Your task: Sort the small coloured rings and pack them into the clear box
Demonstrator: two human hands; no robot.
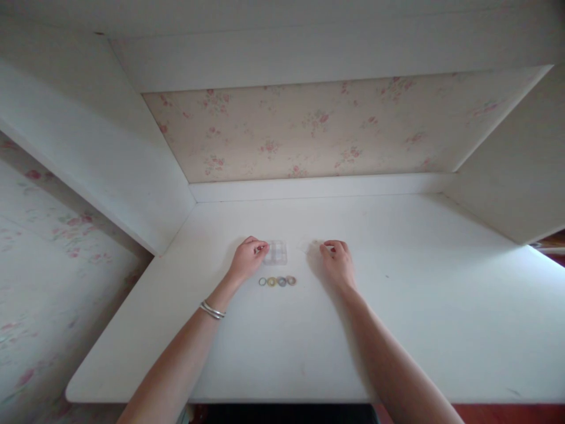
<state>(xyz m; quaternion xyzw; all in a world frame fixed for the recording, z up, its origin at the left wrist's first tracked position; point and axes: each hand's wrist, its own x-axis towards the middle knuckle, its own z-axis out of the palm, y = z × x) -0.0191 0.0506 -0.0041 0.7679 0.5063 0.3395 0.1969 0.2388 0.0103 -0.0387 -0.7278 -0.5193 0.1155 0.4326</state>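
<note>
My left hand [251, 257] is closed, thumb and fingertips pinched at the left edge of a small clear plastic box [278, 253] that lies on the white desk [273, 341]. A silver bangle [212, 310] circles that wrist. To the right of the box, my right hand [338, 263] is also closed in a pinch. Something faint and see-through [314, 242] shows by its fingertips, too unclear to name. In front of the box, several small rings lie in a row: a thin dark one [262, 282], a yellowish one [272, 282], a grey one [282, 282] and a brownish one [291, 281].
White side panels [150, 147] and an overhead shelf [309, 47] frame the desk. Floral wallpaper [309, 129] covers the back, above a low white ledge [326, 186]. Below the desk's front edge is a dark seat [291, 414].
</note>
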